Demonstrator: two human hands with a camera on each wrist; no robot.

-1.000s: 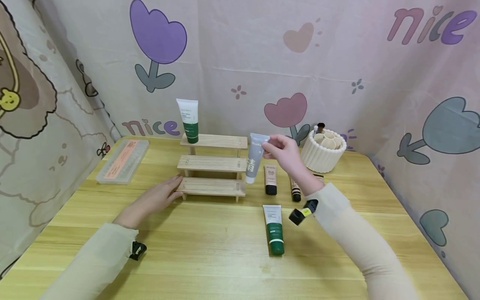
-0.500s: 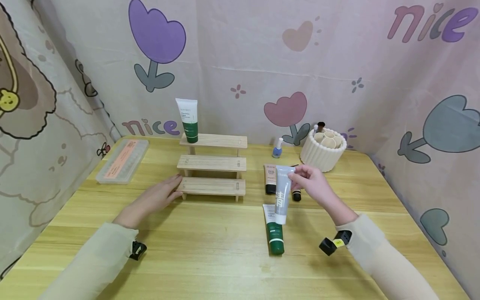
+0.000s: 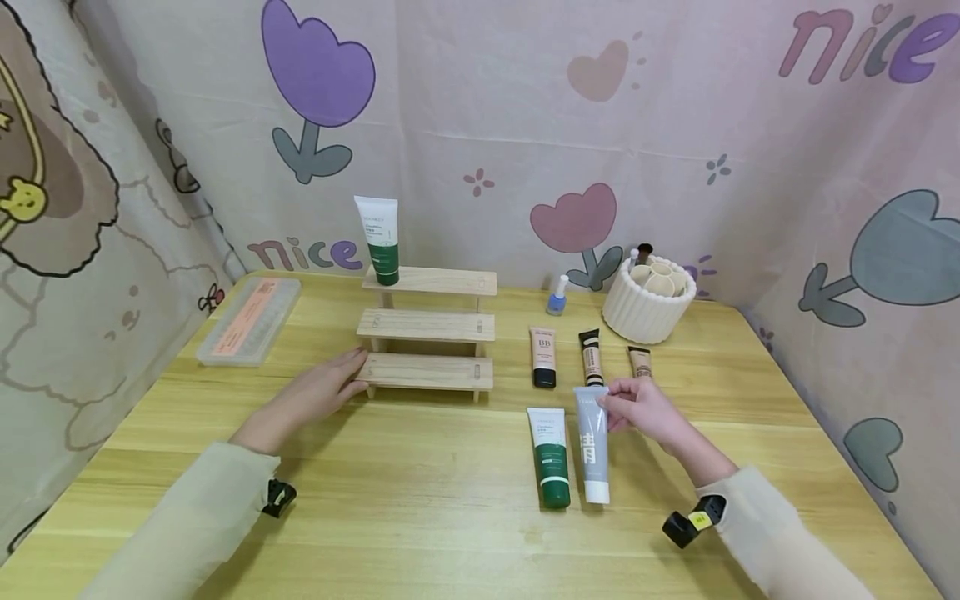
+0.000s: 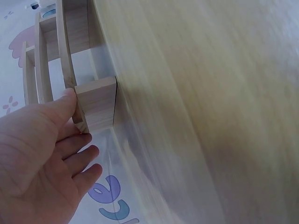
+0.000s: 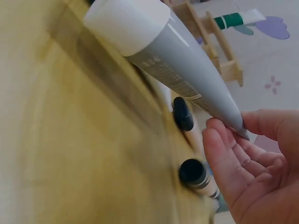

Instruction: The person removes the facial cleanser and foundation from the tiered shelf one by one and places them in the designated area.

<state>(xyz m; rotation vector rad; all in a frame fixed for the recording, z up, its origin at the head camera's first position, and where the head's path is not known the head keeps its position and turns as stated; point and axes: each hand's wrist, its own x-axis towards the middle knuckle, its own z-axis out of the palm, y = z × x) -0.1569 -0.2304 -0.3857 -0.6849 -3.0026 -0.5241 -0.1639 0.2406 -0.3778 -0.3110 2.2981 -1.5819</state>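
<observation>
My right hand [image 3: 647, 410] pinches the flat end of a grey squeeze tube [image 3: 591, 446] between thumb and fingertips. The tube's white cap points toward me; in the right wrist view the tube [image 5: 187, 60] is tilted over the tabletop. Just left of it, a green-and-white tube [image 3: 551, 458] lies on the table. My left hand [image 3: 318, 392] grips the left end of the lowest step of a three-tier wooden display stand [image 3: 427, 372], thumb and index finger at its edge in the left wrist view [image 4: 70, 105]. Another green-and-white tube [image 3: 383, 242] stands cap-down on the top tier.
Behind the grey tube lie a pink BB cream tube [image 3: 543, 357], a black-capped striped tube [image 3: 592, 357] and a small beige tube [image 3: 640, 362]. Farther back stand a blue nail polish bottle [image 3: 557, 297] and a white brush holder [image 3: 647, 304]. A clear plastic case [image 3: 250, 322] lies at left.
My right hand has carried the grey tube from beside the stand rightward and toward me, to beside the lying green-and-white tube. My left hand has stayed on the stand.
</observation>
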